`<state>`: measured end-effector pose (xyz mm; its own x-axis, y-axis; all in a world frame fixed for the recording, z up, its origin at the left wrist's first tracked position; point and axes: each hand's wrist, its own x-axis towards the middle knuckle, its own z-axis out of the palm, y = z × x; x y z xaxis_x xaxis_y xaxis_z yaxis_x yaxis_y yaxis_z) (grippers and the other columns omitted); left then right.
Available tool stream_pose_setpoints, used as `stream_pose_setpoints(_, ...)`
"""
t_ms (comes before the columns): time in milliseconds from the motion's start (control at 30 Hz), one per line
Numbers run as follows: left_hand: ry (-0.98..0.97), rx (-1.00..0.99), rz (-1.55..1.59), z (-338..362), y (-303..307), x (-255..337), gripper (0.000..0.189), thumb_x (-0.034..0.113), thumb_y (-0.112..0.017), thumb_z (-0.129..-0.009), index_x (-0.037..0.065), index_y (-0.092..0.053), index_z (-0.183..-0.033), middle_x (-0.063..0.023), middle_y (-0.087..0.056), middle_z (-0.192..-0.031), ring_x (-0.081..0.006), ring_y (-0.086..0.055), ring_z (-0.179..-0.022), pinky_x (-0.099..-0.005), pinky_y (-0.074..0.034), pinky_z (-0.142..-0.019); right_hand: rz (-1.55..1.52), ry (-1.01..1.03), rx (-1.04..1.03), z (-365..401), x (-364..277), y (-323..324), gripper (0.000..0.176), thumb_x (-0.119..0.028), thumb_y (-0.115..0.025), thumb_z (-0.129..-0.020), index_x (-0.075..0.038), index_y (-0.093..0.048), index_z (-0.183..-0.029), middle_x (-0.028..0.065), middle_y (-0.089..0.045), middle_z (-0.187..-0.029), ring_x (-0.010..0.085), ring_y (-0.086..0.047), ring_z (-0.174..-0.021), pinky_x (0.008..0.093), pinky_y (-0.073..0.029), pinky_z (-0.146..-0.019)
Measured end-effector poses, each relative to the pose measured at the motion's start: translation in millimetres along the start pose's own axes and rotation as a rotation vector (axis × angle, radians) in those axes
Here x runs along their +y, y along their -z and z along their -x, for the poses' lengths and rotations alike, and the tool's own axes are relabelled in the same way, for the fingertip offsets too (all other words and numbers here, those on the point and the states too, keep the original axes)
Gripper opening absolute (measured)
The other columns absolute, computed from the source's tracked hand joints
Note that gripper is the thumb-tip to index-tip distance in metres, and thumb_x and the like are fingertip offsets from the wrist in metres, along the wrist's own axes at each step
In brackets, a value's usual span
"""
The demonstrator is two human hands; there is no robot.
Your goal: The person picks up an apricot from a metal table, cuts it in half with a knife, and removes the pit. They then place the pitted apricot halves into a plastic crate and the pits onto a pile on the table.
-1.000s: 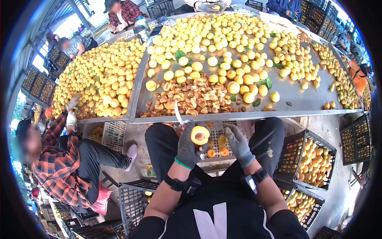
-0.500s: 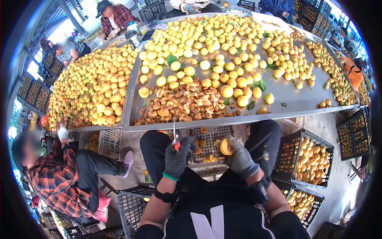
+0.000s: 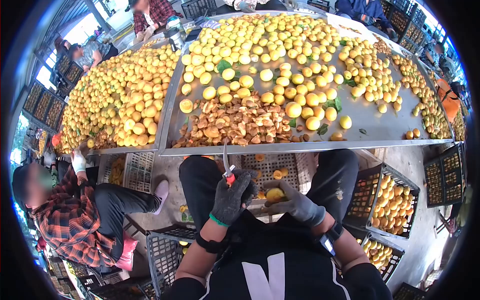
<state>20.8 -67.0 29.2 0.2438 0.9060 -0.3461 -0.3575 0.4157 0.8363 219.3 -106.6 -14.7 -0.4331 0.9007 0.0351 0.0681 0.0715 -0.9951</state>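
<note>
My left hand, in a dark glove with a green cuff, is closed around the red handle of a small curved knife. The blade points up toward the table edge. In my right hand, also gloved, is a yellow-orange apricot, held between thumb and fingers. Both hands are above my lap, a short gap apart. Below them, a light perforated crate between my knees holds a few apricot pieces. On the table in front lies a heap of brownish-orange cut pieces, beside whole apricots.
The metal table has a raised front rim just beyond my knees. Black crates of apricots stand at my right, and another black crate at my left. A seated person in a plaid shirt works at left; others sit across the table.
The knife has tilted and moved slightly right and down with my left hand. My right hand has lowered and turned the apricot, bringing it nearer the left hand. The view has shifted slightly.
</note>
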Motion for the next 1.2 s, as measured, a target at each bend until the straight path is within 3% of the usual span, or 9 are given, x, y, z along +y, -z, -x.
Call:
stream_pose_setpoints(133,0.009,-0.12,0.193,-8.0,-2.8,-4.4,0.021,0.018,-0.054,-0.093,0.0,-0.057,-0.103,-0.0081,-0.056,-0.066,-0.0108,-0.042,-0.036,-0.0201,-0.03,-0.032,-0.595,-0.619,-0.25,-3.3,-16.9,-4.2,0.039,-0.033,-0.043,-0.097,0.0,-0.059,-0.109,0.0092,-0.063,-0.099,0.0191,-0.061,-0.09,0.0312,-0.051,-0.081)
stream_pose_setpoints(467,-0.056,-0.45,0.264,-14.7,6.0,-14.2,0.027,0.018,-0.061,-0.086,0.0,-0.057,-0.107,-0.0093,-0.06,-0.08,-0.0176,-0.059,-0.067,-0.0289,-0.05,-0.06,-0.993,-0.697,-0.149,-3.9,-10.4,-36.7,0.035,-0.032,-0.048,-0.096,-0.002,-0.054,-0.114,0.0088,-0.063,-0.1,0.0198,-0.062,-0.091,0.033,-0.052,-0.079)
stream_pose_setpoints(567,-0.199,-0.305,0.167,-13.4,-3.5,-8.9,0.033,0.015,-0.061,-0.084,0.002,-0.054,-0.113,-0.011,-0.06,-0.085,-0.0215,-0.059,-0.071,-0.0323,-0.051,-0.065,-0.952,-0.59,0.024,-4.0,-14.6,-37.5,0.032,-0.033,-0.051,-0.094,-0.003,-0.057,-0.105,0.0074,-0.062,-0.093,0.018,-0.061,-0.086,0.0314,-0.051,-0.075)
stream_pose_setpoints(667,-0.115,-0.324,0.347,-15.7,-0.3,-9.5,0.035,0.017,-0.06,-0.084,0.005,-0.052,-0.117,-0.0113,-0.058,-0.085,-0.0191,-0.057,-0.066,-0.0309,-0.048,-0.06,-0.683,-0.554,0.017,-1.4,-12.1,-31.7,0.03,-0.034,-0.051,-0.094,-0.004,-0.057,-0.096,0.0079,-0.061,-0.085,0.0177,-0.06,-0.078,0.0298,-0.05,-0.07)
stream_pose_setpoints(800,-0.047,-0.563,0.565,-9.8,-3.0,-10.3,0.027,0.017,-0.058,-0.087,0.004,-0.053,-0.11,-0.007,-0.056,-0.069,-0.0129,-0.048,-0.048,-0.0287,-0.043,-0.047,-1.227,-0.47,-0.389,5.2,-10.6,-31.9,0.031,-0.035,-0.047,-0.094,-0.005,-0.054,-0.09,0.0115,-0.059,-0.081,0.0197,-0.06,-0.072,0.0287,-0.049,-0.065)
stream_pose_setpoints(900,-0.111,-0.298,0.444,-6.3,-10.2,-10.0,0.021,0.015,-0.059,-0.088,0.004,-0.055,-0.105,-0.0027,-0.052,-0.061,-0.009,-0.043,-0.041,-0.0243,-0.038,-0.041,-1.184,-0.556,-0.363,3.0,-14.2,-30.3,0.027,-0.031,-0.049,-0.094,-0.004,-0.055,-0.096,0.0103,-0.059,-0.083,0.0179,-0.06,-0.074,0.026,-0.048,-0.065)
stream_pose_setpoints(1000,-0.189,-0.009,0.292,-10.0,-25.9,-11.8,0.016,0.012,-0.061,-0.087,0.004,-0.056,-0.101,-0.0009,-0.052,-0.061,-0.0071,-0.044,-0.043,-0.0202,-0.036,-0.04,-0.486,-0.402,0.02,-4.5,-31.9,-31.3,0.03,-0.017,-0.058,-0.091,-0.001,-0.053,-0.115,0.0032,-0.06,-0.089,0.0113,-0.058,-0.08,0.021,-0.045,-0.069)
stream_pose_setpoints(1133,-0.244,0.055,0.126,-1.8,-38.2,-14.7,0.015,0.008,-0.062,-0.085,0.004,-0.055,-0.097,-0.0015,-0.054,-0.067,-0.008,-0.049,-0.05,-0.0199,-0.039,-0.044,-0.405,-0.383,0.072,-4.6,-23.9,-29.0,0.017,-0.015,-0.054,-0.089,-0.001,-0.055,-0.098,0.0085,-0.06,-0.082,0.0189,-0.061,-0.073,0.0267,-0.049,-0.065)
stream_pose_setpoints(1200,-0.204,-0.009,0.151,3.0,-42.2,-6.9,0.016,0.008,-0.062,-0.086,0.004,-0.054,-0.099,-0.002,-0.054,-0.069,-0.0087,-0.05,-0.051,-0.0199,-0.04,-0.045,-0.837,-0.515,-0.136,3.7,-16.6,-21.5,0.023,-0.021,-0.051,-0.092,-0.003,-0.057,-0.104,0.0085,-0.06,-0.08,0.0177,-0.059,-0.064,0.0249,-0.048,-0.059)
